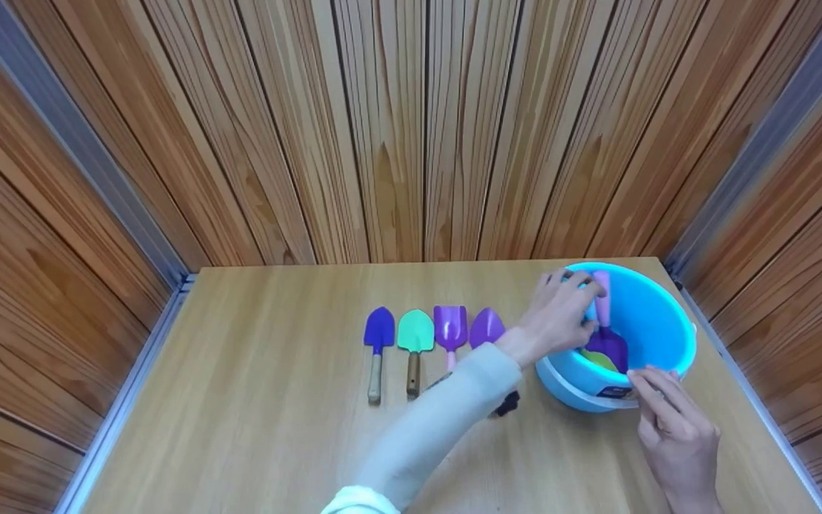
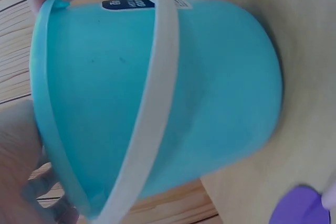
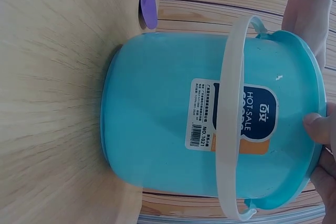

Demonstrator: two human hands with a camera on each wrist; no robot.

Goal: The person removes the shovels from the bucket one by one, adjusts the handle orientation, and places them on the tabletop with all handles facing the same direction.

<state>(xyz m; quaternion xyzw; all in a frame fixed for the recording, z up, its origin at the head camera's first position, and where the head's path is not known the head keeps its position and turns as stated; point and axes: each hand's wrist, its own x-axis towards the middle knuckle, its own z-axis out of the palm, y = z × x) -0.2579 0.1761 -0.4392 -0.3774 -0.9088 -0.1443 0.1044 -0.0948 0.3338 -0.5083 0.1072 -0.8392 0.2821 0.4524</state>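
A bright blue plastic bucket (image 1: pixel 653 321) with a whitish carrying handle (image 3: pixel 229 129) stands at the table's right side. My left hand (image 1: pixel 561 303) reaches over its rim, fingertips and thumb at the pink grip of a purple toy shovel (image 1: pixel 602 300), which they seem to pinch. That grip is hidden in the left wrist view. The shovel stands blade down in the bucket, beside a yellow-green piece (image 1: pixel 600 359). My right hand (image 1: pixel 678 428) pinches the near rim, its thumb on the outside in the right wrist view.
Left of the bucket lie a blue trowel (image 1: pixel 379 328), a green trowel (image 1: pixel 416 330), a purple square shovel (image 1: pixel 450 325) and a purple pointed shovel (image 1: pixel 486 327). My left sleeve (image 1: pixel 447 421) crosses above some handles. A black piece (image 1: pixel 507 404) shows beneath it. Wooden panels (image 1: pixel 397 143) stand behind the table.
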